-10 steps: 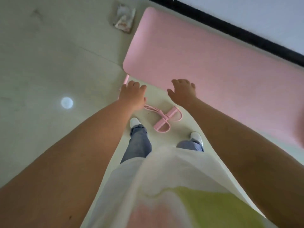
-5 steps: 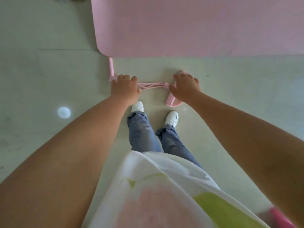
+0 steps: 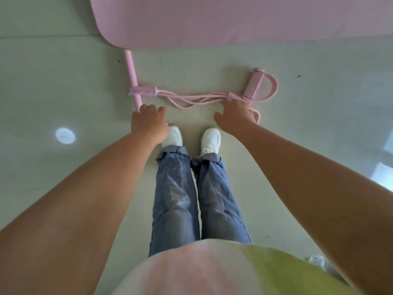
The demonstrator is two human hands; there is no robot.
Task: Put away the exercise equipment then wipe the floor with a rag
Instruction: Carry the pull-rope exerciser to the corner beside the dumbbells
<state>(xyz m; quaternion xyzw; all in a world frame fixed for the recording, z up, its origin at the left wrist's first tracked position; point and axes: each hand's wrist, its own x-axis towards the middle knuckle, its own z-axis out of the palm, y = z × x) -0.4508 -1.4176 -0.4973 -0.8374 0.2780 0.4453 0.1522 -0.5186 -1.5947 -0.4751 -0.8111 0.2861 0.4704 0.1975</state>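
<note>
Both hands have dropped nearer the floor since half a second ago, and the pink puller now lies stretched out flat. Left hand (image 3: pixel 148 122), fingers curled, touches the near end of the handle bar (image 3: pixel 133 78); a grip cannot be told. Right hand (image 3: pixel 235 116) rests with curled fingers on the cords (image 3: pixel 191 100) beside the foot loops (image 3: pixel 258 86). Beyond them lies the mat (image 3: pixel 234 20), on the floor (image 3: pixel 53 71).

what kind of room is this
Probably a home workout spot: a pink mat and a pink pedal puller lie on a pale, glossy floor.
</note>
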